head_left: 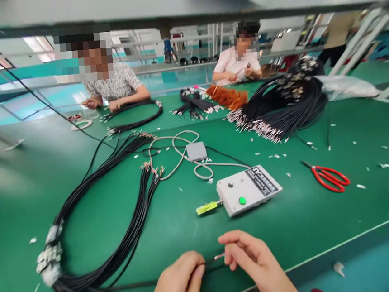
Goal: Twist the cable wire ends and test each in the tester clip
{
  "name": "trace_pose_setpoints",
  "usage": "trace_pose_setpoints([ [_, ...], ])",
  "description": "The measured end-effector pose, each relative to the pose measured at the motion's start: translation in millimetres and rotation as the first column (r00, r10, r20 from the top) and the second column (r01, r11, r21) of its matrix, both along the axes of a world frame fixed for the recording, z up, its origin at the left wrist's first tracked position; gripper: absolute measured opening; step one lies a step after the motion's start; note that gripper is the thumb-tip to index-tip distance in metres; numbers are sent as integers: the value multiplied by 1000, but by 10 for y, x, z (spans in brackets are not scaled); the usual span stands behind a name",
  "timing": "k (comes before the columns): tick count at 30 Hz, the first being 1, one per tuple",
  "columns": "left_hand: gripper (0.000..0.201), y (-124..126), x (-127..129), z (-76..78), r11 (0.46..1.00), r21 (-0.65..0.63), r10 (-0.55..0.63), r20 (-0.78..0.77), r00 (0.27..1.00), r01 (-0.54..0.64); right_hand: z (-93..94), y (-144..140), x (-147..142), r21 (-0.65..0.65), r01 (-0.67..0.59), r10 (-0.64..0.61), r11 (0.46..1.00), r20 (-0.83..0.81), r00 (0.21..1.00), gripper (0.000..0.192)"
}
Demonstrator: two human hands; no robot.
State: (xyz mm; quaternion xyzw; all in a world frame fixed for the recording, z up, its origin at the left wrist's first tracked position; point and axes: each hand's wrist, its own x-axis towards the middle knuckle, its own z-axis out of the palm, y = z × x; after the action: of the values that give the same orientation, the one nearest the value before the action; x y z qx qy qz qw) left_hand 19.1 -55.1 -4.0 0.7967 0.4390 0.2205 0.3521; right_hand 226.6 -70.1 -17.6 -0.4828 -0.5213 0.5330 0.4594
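Near the front edge of the green table, my left hand (183, 276) is closed round a thin black cable (209, 262), fingers pressed together. The stripped end of this cable, with a pinkish wire (219, 256), reaches my right hand (245, 255). There the thumb and fingertips pinch the wire, while the index finger is partly stretched out. Left of my hands lies a looped bundle of black cables (134, 237), gathered by whitish connectors (50, 258). Just beyond my hands rests a white box (249, 191) with a green button and a yellow-green tag (206, 208).
Red-handled scissors (330, 178) lie to the right. A small grey box (197, 151) with a grey cord sits farther back. Behind are a big black cable bundle (289, 106), orange-brown wires (227, 96) and a plastic bag (349, 85). Two people work across the table. A shelf crosses overhead.
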Motion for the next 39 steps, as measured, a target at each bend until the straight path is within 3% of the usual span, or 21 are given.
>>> trace_pose_setpoints([
  [5, 15, 8, 102, 98, 999, -24, -40, -16, 999, 39, 74, 20, -127, -234, -45, -6, 971, -214, 977, 33],
  [18, 20, 95, 196, 174, 992, -123, 25, 177, 984, -3, 100, 84, -245, -365, -62, -142, 929, -506, 851, 33],
  [24, 19, 70, 201, 97, 985, -155, 105, 224, 969, -71, 7, -3, -359, -338, -33, -154, 941, -513, 844, 32],
  [33, 18, 96, 209, 130, 975, -197, 149, 240, 959, -102, 52, 45, -306, -362, 7, -194, 932, -484, 854, 30],
  [36, 20, 74, 200, 96, 955, -269, 192, 233, 953, -127, 38, 73, -398, -357, 58, -230, 932, -461, 857, 28],
  [39, 24, 50, 198, 55, 897, -410, 287, 256, 923, -165, 37, 86, -457, -368, 70, -241, 927, -444, 863, 28],
])
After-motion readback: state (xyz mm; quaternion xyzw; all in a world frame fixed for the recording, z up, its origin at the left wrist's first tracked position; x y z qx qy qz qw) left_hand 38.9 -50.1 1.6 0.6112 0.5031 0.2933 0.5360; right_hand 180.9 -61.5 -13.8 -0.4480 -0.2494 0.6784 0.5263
